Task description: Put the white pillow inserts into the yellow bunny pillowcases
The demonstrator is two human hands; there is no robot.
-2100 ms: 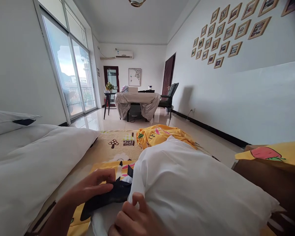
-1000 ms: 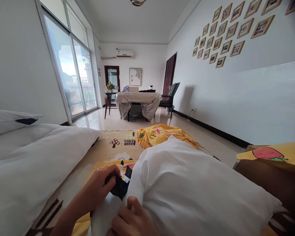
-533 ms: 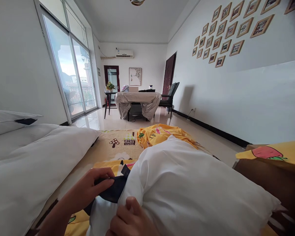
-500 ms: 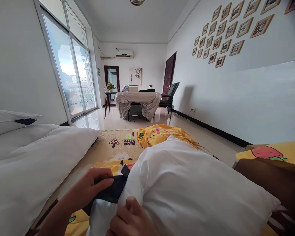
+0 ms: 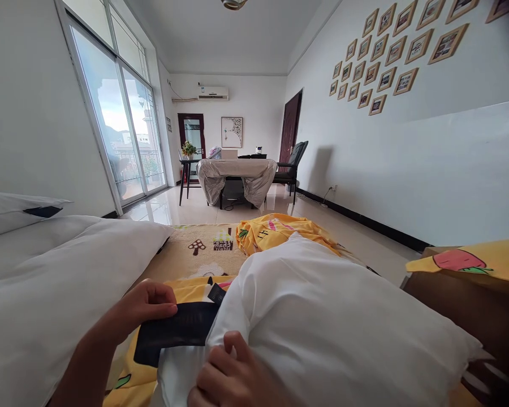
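Note:
A plump white pillow [image 5: 331, 316] lies in front of me, a dark navy fabric band [image 5: 173, 330] running out from its left side. My left hand [image 5: 146, 305] has its curled fingers and thumb closed at the upper edge of this band. With fingers bent, my right hand [image 5: 233, 370] grips the pillow's white cover near its left end. A small dark tag [image 5: 216, 294] sticks up where band and pillow meet. Yellow printed cloth [image 5: 127, 379] shows beneath the pillow and around the band.
More white pillows [image 5: 68, 271] are stacked at the left. A crumpled yellow cloth [image 5: 275, 229] lies beyond the pillow on a beige patterned mat [image 5: 182, 260]. At right, yellow cloth [image 5: 483, 263] hangs over a brown box [image 5: 445, 305]. A covered table [image 5: 237, 169] stands farther back.
My left hand has shifted left and slightly up along the navy band, leaving more of the band uncovered and flatter. My right hand stays on the pillow, nearly unmoved.

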